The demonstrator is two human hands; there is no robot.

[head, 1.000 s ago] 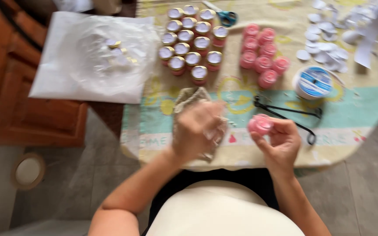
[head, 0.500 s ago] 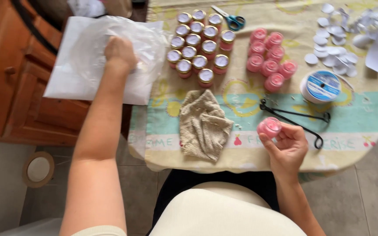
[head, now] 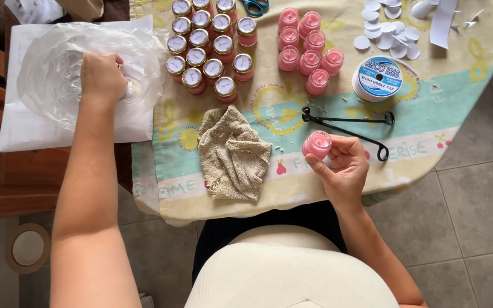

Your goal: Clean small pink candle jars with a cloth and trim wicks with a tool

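My right hand (head: 342, 168) holds a small open jar of pink candle (head: 317, 144) just above the table's near edge. My left hand (head: 102, 77) reaches far left into a clear plastic bag (head: 58, 63) that lies on white paper (head: 24, 128); its fingertips are inside the bag and what they touch is hidden. A crumpled beige cloth (head: 232, 153) lies on the tablecloth between my two hands. A black metal wick tool (head: 349, 126) lies just beyond the right hand.
Several lidded jars (head: 207, 48) stand in a cluster at the back, with several open pink candles (head: 309, 48) to their right. A ribbon spool (head: 376, 78), white paper circles (head: 386, 34) and teal scissors (head: 253, 7) lie farther back. A wooden cabinet (head: 12, 182) stands on the left.
My left hand left the cloth and swung out to the plastic bag on the left, then reached deeper into it. The right hand keeps holding the pink candle.
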